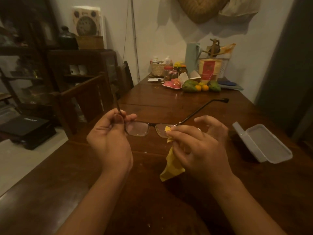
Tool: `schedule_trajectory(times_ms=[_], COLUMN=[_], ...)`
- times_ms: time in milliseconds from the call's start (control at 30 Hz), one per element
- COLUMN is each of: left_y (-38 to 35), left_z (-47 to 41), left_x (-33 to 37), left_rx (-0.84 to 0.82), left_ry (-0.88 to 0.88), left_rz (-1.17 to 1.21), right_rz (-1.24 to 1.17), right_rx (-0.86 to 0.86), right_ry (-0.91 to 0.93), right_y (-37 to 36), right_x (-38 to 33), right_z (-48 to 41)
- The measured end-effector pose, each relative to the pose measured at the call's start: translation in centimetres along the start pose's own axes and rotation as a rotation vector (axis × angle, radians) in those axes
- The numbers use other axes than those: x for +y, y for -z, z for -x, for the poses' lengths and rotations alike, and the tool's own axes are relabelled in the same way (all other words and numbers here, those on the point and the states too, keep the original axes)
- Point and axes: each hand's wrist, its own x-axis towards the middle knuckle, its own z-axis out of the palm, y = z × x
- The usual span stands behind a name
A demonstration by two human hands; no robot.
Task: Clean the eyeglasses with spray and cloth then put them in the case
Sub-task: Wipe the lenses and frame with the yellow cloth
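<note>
Dark-framed eyeglasses (pixel 144 128) are held above the wooden table (pixel 177 102), arms unfolded and pointing away from me. My left hand (pixel 110 134) grips the frame at its left hinge. My right hand (pixel 198 143) pinches a yellow cloth (pixel 171 164) against the right lens, and the rest of the cloth hangs down below the hand. A grey glasses case (pixel 264 145) lies open on the table to the right of my right hand. No spray bottle is visible.
At the table's far end stand a woven basket (pixel 158 69), jars (pixel 169 72), a pink plate (pixel 171 85), green and orange fruit (pixel 199 86) and a white crate (pixel 215 68). A wooden chair (pixel 86 99) stands at the left edge, with dark cabinets behind it.
</note>
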Motion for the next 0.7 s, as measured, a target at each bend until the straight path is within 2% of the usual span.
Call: schedule_trajectory(times_ms=[167, 333, 433, 700], left_y=[0.1, 0.0, 0.0, 0.0], left_z=[-0.1, 0.1, 0.2, -0.1], left_x=[0.3, 0.0, -0.2, 0.1], left_rx=[-0.037, -0.055, -0.056, -0.066], left_ry=[-0.015, -0.02, -0.012, -0.031], left_rz=[0.013, 0.003, 0.006, 0.019], right_rz=[0.127, -0.002, -0.061, 0.042], right_rx=[0.03, -0.013, 0.056, 0.122], right_ry=[-0.037, -0.004, 0.006, 0.005], right_y=[-0.1, -0.8, -0.6, -0.1], right_x=[-0.8, -1.1, -0.6, 0.0], right_z=[-0.1, -0.1, -0.1, -0.1])
